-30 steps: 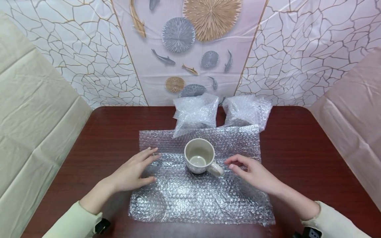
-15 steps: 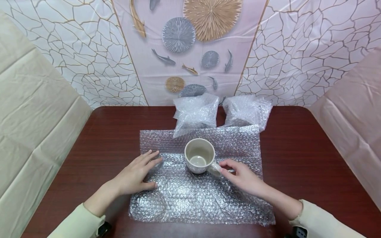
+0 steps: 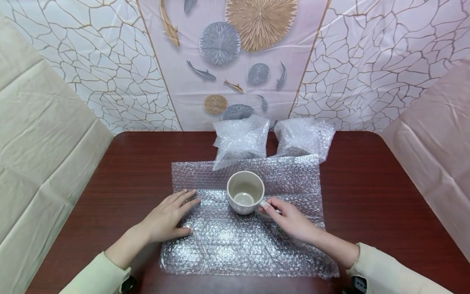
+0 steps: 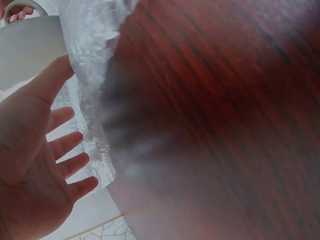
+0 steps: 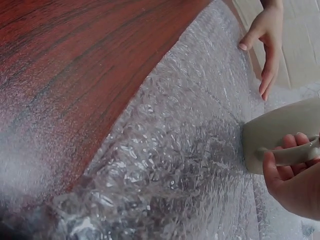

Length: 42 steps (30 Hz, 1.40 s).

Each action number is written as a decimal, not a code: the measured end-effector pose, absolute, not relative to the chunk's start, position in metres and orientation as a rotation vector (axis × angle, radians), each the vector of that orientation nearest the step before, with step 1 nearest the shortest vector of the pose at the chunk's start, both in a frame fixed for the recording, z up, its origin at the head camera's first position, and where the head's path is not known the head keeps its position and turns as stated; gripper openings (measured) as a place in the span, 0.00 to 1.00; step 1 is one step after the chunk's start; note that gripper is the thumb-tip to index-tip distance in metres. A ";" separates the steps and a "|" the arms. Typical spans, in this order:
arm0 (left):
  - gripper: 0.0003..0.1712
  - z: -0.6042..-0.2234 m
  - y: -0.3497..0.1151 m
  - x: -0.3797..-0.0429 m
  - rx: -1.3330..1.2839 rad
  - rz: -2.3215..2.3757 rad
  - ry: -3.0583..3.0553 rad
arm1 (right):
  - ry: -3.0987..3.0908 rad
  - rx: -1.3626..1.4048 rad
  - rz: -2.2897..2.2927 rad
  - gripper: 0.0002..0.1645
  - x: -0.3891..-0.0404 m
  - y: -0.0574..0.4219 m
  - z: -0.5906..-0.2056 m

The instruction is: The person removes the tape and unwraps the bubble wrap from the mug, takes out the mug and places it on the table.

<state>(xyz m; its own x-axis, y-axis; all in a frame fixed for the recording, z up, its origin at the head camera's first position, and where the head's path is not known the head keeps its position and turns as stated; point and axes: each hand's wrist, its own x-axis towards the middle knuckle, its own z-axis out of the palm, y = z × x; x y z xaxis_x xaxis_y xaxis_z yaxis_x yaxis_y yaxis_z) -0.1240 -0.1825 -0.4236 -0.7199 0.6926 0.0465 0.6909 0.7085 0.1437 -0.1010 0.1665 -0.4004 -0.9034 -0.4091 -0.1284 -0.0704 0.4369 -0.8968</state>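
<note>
A pale grey-beige mug (image 3: 245, 192) stands upright on a sheet of bubble wrap (image 3: 227, 249), its handle toward the lower right. My right hand (image 3: 290, 220) grips that handle; the right wrist view shows fingers (image 5: 288, 141) curled through the handle (image 5: 295, 154). My left hand (image 3: 167, 218) rests at the left edge of the bubble wrap, fingers spread and holding nothing. In the left wrist view the left hand (image 4: 40, 150) shows its fingers extended beside the wrap, with part of the mug (image 4: 30, 47) behind the thumb.
Two bubble-wrapped bundles, one on the left (image 3: 242, 139) and one on the right (image 3: 304, 136), sit at the back of the dark red wooden table (image 3: 139, 167). The left bundle overlaps the sheet's far edge. A patterned cloth (image 3: 128, 61) hangs behind the table.
My right hand has moved left to the mug and taken hold of its handle. My left hand has shifted slightly down toward the sheet. The mug has stayed in place.
</note>
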 end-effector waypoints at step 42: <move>0.47 -0.430 -0.182 -0.124 1.151 0.283 2.848 | 2.464 -0.314 -1.414 0.23 -0.114 0.142 -0.385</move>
<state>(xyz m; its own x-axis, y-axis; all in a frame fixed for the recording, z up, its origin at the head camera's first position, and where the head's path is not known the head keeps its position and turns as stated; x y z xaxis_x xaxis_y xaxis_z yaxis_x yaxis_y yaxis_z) -0.1235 -0.1817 -0.4302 -0.7202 0.6936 0.0156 0.6831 0.7050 0.1908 -0.1137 0.1418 -0.3846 -0.9365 -0.3237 -0.1348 -0.0470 0.4970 -0.8665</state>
